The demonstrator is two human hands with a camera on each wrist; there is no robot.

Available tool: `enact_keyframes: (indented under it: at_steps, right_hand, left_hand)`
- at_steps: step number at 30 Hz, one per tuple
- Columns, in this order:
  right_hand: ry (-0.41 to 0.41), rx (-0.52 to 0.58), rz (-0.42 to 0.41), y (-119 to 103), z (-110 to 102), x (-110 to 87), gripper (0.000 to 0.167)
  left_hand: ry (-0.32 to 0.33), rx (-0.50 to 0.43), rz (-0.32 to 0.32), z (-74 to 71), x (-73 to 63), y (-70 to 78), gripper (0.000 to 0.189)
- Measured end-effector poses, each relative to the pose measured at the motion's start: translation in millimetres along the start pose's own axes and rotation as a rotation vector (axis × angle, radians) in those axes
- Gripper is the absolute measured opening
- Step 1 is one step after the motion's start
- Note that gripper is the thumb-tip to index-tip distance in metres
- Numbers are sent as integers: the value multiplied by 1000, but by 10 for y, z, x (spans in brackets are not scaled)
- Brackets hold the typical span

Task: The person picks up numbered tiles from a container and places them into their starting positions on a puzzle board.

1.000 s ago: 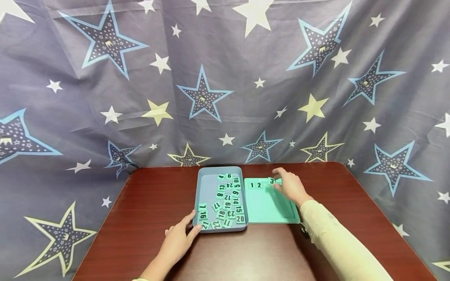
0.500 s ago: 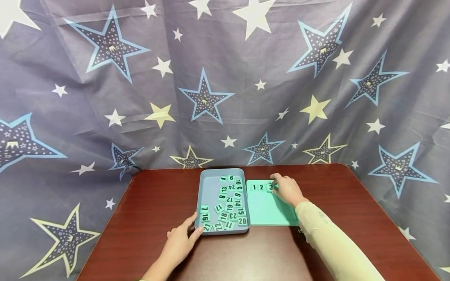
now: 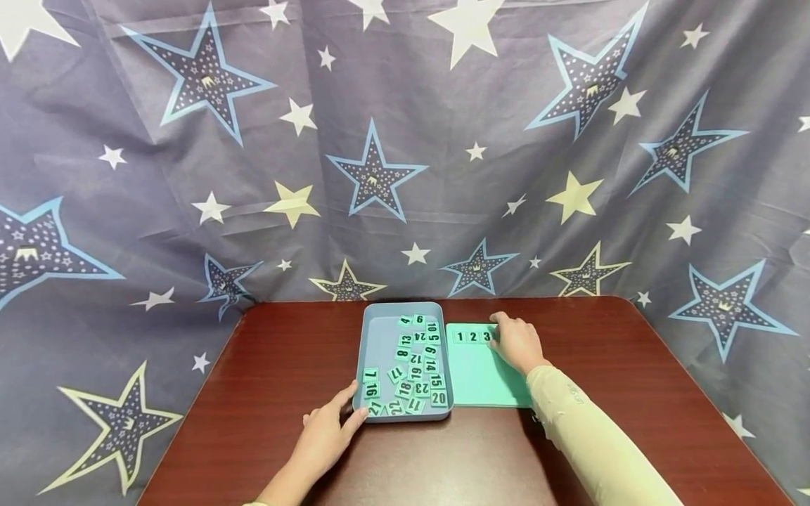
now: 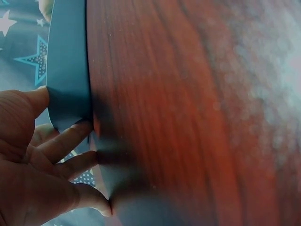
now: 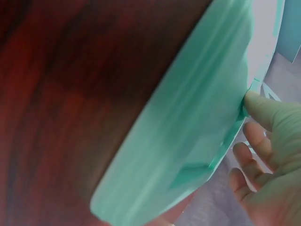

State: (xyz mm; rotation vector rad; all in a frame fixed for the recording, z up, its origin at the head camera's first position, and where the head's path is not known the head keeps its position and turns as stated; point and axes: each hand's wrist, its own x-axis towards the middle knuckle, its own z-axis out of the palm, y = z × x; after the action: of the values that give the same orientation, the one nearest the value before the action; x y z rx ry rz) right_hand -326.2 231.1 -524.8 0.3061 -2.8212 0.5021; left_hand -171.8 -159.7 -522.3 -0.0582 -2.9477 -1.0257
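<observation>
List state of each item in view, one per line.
Blue tray: open, holds loose number tiles, jumbled.
Green board: flat, tiles 1, 2, 3 seated in top row, rest unfilled.
Left hand: resting against blue tray's near corner.
Right hand: fingers on the green board beside tile 3.

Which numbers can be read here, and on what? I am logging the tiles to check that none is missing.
"1", "2", "3": tiles in a row along the far edge of the green tray, the right hand at the "3".
"4", "9", "10", "5", "13", "24", "8", "6", "12", "14", "19", "15", "7", "16", "18", "23", "20", "22", "11": loose tiles in the blue tray.
Some others there are tilted or overlapped, unreadable.
Wrist views: no text.
</observation>
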Motion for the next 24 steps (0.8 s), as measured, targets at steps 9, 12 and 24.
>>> enact_keyframes:
  at_steps: [9,12,24]
  right_hand:
    - [-30,42,57,-50,-17,-48,42]
    - [-15,-3,59,-59,-4,-47,40]
    - [-7,-89,108,-113,67,-41,34]
  left_hand:
    - [-1,3,5,-9,-5,26,58]
    - [-2,-3,3,-10,0,28,57]
    - [-3,0,3,-19,-5,29,57]
